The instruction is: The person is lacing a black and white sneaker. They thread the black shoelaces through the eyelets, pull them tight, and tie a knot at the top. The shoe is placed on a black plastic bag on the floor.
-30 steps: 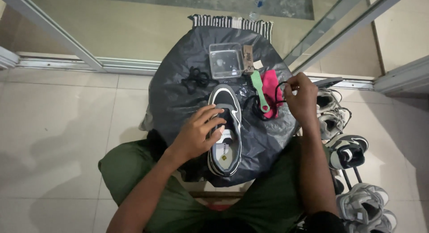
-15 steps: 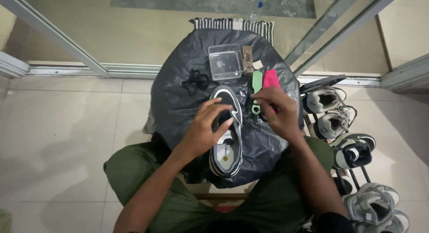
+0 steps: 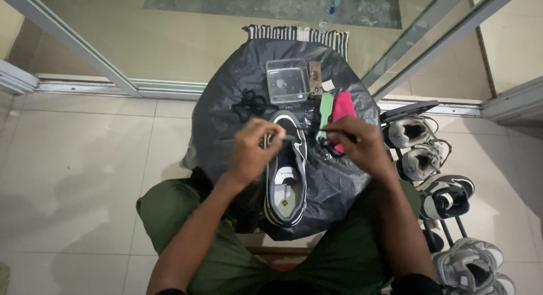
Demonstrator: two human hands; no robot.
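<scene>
both hands have closed in on the shoe [image 3: 287,173] at the counter's [image 3: 226,125] middle. left hand [image 3: 254,151] pinches its tongue area; right hand [image 3: 356,145] grips a thin dark lace by the green brush [image 3: 324,115]. best to steady the shoe, wrists bent low, while threading.

A round table [image 3: 226,137] (draped in black plastic) carries a shoe [image 3: 287,176], clear box [image 3: 287,80], laces [image 3: 250,104].
</scene>
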